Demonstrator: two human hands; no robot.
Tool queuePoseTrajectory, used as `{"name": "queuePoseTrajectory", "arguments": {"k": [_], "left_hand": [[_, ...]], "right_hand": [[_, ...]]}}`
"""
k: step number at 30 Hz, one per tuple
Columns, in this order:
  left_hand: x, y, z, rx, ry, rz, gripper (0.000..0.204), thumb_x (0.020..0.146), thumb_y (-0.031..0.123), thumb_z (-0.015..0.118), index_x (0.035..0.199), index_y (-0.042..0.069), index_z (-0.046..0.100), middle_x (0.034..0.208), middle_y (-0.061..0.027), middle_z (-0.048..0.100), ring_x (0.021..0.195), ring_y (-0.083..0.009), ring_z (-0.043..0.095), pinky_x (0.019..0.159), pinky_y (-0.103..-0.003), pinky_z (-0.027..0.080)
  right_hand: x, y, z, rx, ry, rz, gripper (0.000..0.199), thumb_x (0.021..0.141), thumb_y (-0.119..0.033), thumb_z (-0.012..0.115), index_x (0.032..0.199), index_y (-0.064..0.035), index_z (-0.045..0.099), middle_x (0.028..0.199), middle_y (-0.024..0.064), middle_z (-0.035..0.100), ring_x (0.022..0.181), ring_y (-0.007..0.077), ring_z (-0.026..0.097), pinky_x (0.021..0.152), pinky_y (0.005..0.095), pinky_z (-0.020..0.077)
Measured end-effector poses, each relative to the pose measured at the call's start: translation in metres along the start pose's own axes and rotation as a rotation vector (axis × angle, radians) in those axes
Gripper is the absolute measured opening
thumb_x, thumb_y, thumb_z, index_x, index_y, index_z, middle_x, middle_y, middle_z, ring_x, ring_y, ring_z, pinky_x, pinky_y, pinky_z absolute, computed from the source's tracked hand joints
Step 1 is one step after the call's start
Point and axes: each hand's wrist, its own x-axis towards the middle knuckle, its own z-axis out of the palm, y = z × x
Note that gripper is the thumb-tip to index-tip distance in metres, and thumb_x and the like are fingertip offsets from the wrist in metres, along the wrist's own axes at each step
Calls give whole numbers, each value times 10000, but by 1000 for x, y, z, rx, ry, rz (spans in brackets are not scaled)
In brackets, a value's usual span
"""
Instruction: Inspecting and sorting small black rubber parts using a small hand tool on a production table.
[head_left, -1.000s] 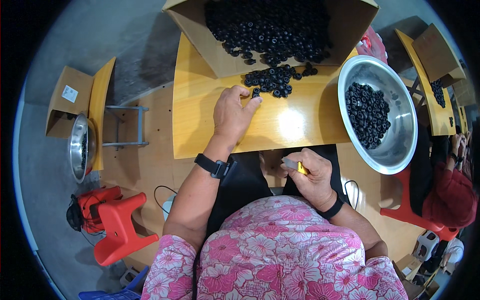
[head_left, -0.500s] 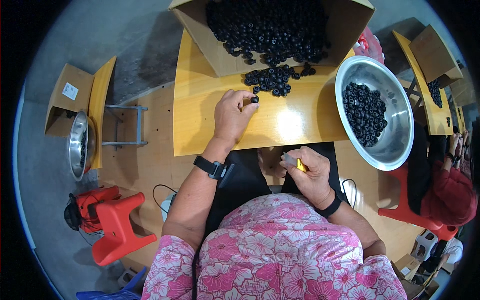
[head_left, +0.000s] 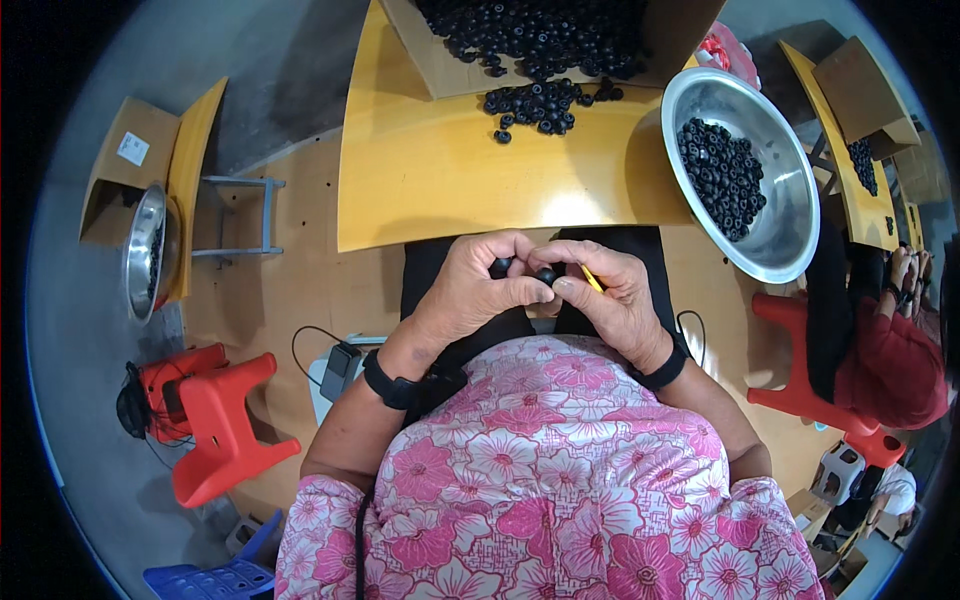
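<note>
My left hand (head_left: 470,285) is closed, its thumb and fingertips on a small round black part (head_left: 545,276) that looks like a ring-shaped cap. Its fingertips meet those of my right hand (head_left: 618,300) above my lap, just off the table's near edge. A yellow-handled utility knife (head_left: 593,279) is gripped in my right hand; its blade is hidden by the fingers. A dark spot also shows inside the curl of my left hand, but I cannot tell whether it is a second part. Loose black parts (head_left: 540,103) lie on the table beyond my hands.
A cardboard box (head_left: 425,62) on its side, full of black parts, stands on the yellow table (head_left: 440,175). At right is a steel bowl (head_left: 812,205) with more parts. Red stools (head_left: 225,430) stand at left; a person in red (head_left: 890,370) sits at right.
My left hand has drawn back from the pile on the table to my lap with a black part. My right hand has risen to meet it, still holding the knife. The view has tilted down.
</note>
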Motion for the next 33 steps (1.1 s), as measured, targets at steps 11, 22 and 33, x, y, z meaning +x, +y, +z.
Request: {"name": "queuePoseTrajectory", "arguments": {"k": [11,22,33], "left_hand": [[-45,14,23,-270,-48,21,240,815,207,796,931,27,687,807,33,615,720,-33,518,635,-188,434],[-63,27,29,-399,-74,-42,275,848,222,761,1020,35,658,834,26,582,626,-31,453,518,-168,343],[-66,36,37,123,90,215,208,841,160,745,979,33,654,836,48,561,756,-47,451,691,-202,385]], "right_hand": [[-29,-27,18,-151,-128,-216,321,900,-89,645,1214,-24,628,1049,100,689,898,169,651,829,276,507],[-41,-50,27,-300,-77,-331,278,865,-19,648,1141,-1,624,1026,102,675,906,171,652,812,273,513],[-52,-49,12,-250,98,-208,274,951,-256,528,1006,-9,633,826,57,602,717,103,542,667,239,434]]}}
